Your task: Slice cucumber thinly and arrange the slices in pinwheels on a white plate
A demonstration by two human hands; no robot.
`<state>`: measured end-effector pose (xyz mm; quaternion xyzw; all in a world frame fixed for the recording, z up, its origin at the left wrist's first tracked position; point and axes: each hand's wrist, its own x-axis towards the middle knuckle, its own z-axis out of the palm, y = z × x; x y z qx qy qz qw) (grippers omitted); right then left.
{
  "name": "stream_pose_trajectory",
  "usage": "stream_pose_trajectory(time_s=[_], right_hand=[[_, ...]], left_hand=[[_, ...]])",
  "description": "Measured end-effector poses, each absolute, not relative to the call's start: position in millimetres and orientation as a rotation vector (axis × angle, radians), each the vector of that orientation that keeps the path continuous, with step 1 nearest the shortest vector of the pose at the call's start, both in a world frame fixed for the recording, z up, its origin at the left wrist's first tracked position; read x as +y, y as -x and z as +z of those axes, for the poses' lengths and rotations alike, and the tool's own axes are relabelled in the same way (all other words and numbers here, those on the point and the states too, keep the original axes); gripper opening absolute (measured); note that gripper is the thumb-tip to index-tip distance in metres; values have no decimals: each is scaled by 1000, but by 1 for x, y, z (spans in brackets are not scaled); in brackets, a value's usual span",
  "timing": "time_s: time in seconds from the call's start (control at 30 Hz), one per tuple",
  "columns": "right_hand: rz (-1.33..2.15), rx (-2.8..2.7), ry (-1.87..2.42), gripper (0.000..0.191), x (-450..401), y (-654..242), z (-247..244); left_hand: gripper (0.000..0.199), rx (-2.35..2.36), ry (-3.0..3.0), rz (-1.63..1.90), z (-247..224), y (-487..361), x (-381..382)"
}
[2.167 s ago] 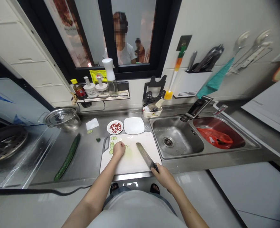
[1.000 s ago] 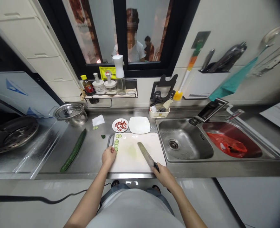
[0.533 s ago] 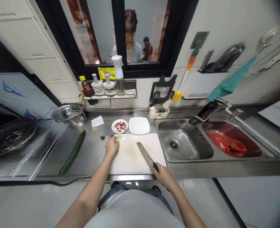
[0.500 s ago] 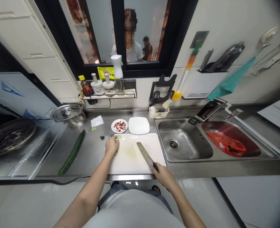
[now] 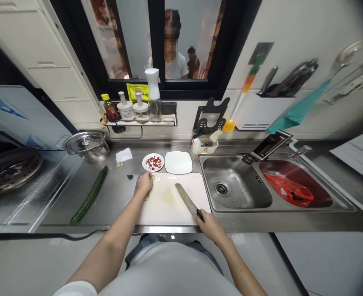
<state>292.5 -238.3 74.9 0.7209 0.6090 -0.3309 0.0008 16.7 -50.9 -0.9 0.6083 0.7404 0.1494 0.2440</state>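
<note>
Cucumber slices [image 5: 146, 197] line the cutting board [image 5: 169, 214] from nine to eleven o'clock, partly hidden by the left hand [image 5: 144, 182]; whether its fingers pinch one, I cannot tell. A sideways push there could spill slices off the edge. Toward four o'clock, the right hand [image 5: 211, 227] grips the knife [image 5: 186, 198]; a slack hold could let the blade swing inward. Against one second ago, the left hand sits at ten o'clock, not nine.
</note>
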Motion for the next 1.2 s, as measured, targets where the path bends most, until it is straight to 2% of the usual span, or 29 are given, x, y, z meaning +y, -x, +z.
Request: stream_pose_trajectory(time_s=[0.2, 0.37, 0.63, 1.2], right_hand=[[-993, 1921, -2236, 29, -239, -289, 75], [-933, 1980, -2161, 33, -240, -279, 82], [-765, 2003, -2023, 33, -237, -264, 85], [-755, 2033, -1981, 33, -233, -262, 79]], left_hand=[[17, 1883, -1545, 522, 5, -26, -65], [20, 1627, -1607, 425, 3, -38, -86], [21, 1846, -1855, 260, 5, -44, -94], [16, 1932, -1816, 187, 6, -46, -87]])
